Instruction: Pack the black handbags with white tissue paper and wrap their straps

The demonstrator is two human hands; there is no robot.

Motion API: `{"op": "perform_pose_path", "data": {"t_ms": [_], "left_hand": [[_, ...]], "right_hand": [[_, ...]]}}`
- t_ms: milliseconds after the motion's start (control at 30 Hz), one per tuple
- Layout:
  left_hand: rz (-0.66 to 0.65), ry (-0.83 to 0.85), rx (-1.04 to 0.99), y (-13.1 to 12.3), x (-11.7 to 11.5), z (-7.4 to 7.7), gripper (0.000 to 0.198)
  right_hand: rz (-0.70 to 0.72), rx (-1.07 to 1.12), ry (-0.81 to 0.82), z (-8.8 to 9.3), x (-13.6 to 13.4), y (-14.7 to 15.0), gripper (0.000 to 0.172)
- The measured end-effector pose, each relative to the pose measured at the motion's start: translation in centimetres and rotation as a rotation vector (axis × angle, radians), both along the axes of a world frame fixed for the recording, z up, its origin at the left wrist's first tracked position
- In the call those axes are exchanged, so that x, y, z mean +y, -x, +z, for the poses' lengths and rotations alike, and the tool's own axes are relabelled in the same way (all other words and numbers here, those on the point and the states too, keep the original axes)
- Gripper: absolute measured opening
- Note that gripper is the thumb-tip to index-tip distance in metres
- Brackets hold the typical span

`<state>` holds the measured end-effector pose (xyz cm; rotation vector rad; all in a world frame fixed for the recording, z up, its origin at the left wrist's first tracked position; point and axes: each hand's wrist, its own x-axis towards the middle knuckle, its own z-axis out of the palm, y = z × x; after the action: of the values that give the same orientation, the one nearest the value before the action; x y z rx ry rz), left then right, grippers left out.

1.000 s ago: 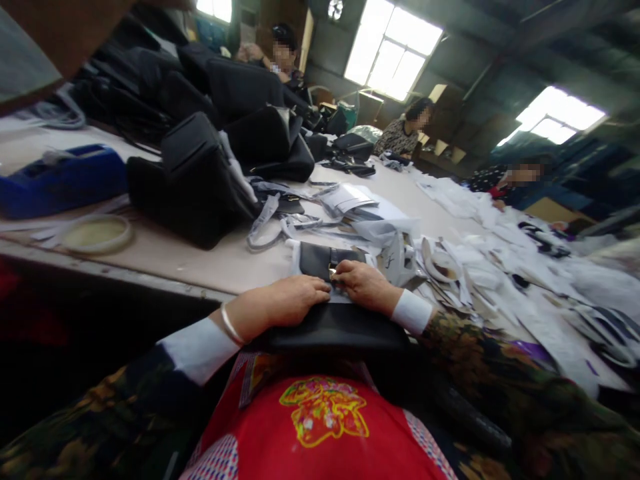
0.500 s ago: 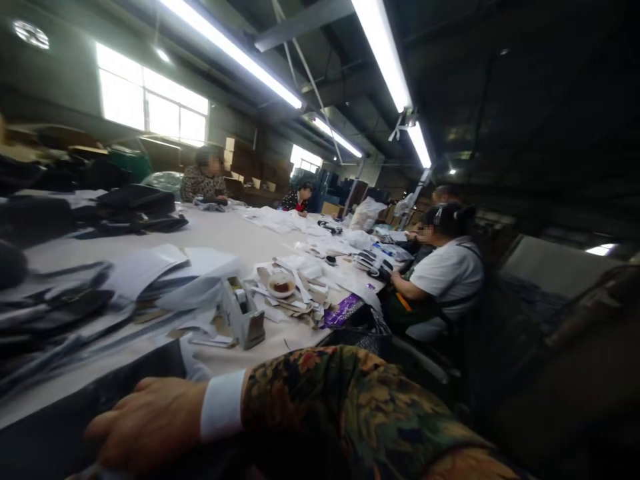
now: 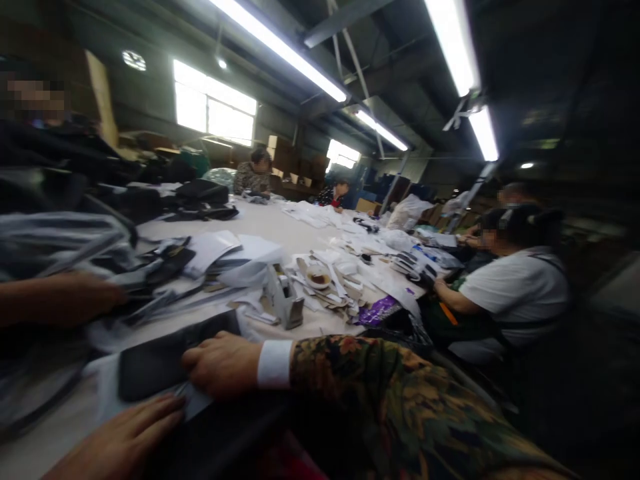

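A flat black panel (image 3: 150,367) lies near me on the table, with a pale sheet (image 3: 106,387) beneath it. My right hand (image 3: 225,363), below a white cuff and a camouflage sleeve, rests on the panel's right part with fingers curled. What those fingers grip is hidden. My left hand (image 3: 127,433) reaches in from the bottom left, its fingers stretched out flat along the panel's near edge. Between the two hands is a thin, light-coloured sliver, too blurred to name.
A grey tape dispenser (image 3: 285,300) stands beyond my right hand, beside paper scraps and a small bowl (image 3: 319,277). Stacked white sheets (image 3: 250,257) lie behind it. Another person's hand (image 3: 65,297) is at left near black bags. A co-worker in white (image 3: 515,287) sits at right.
The view has swung left, bringing a nearby person and that person's arm into sight at left. My left hand now shows beside the panel. My right hand appears farther right.
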<state>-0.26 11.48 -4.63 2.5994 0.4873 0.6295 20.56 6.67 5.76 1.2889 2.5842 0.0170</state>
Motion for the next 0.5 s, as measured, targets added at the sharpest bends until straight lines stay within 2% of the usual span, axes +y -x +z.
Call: {"op": "perform_pose_path", "data": {"t_ms": [33, 100, 200, 267, 333, 500], "left_hand": [[-0.015, -0.048, 0.020, 1.6, -1.1, 1.0, 0.044], [-0.019, -0.081, 0.129, 2.8, -3.2, 3.7, 0.049], [-0.043, -0.080, 0.167, 1.9, -4.5, 6.8, 0.042], [-0.068, -0.090, 0.191, 1.4, -4.5, 7.5, 0.036], [-0.085, -0.112, 0.204, 1.6, -4.5, 7.6, 0.033], [-0.085, -0.148, 0.220, 2.2, -5.1, 7.6, 0.030]], "right_hand": [[-0.020, 0.017, -0.025, 0.0, -0.4, 0.0, 0.016], [-0.033, 0.067, -0.040, -0.3, -0.9, -0.1, 0.014], [0.041, 0.177, -0.015, -1.5, -0.9, -0.5, 0.018], [0.020, 0.297, 0.001, -2.2, -0.7, -0.9, 0.018], [0.006, 0.386, 0.026, -2.5, -0.6, -1.2, 0.019], [-0.033, 0.496, 0.081, -2.1, -0.7, -1.6, 0.024]]}}
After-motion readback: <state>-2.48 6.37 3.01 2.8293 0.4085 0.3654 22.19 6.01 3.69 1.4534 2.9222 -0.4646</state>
